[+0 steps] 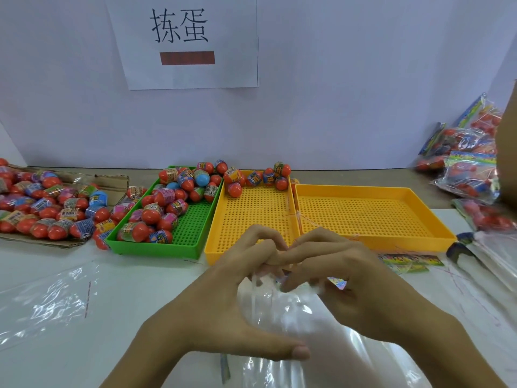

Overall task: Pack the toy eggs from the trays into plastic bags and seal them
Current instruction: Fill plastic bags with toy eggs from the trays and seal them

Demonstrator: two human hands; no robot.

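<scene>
Your left hand (223, 312) and right hand (355, 287) pinch the plastic bag (293, 331) mouth with curled fingers at the worktop's (145, 289) near edge; toy eggs (167, 203) fill the green tray (156, 247) beyond.

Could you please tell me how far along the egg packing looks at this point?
Done: filled bags are piled at the far right, and the right yellow tray holds no eggs. In hand: the left hand and right hand pinch the top of a clear plastic bag. Left: eggs in the green tray, a few in the middle yellow tray, and a heap on cardboard.
</scene>
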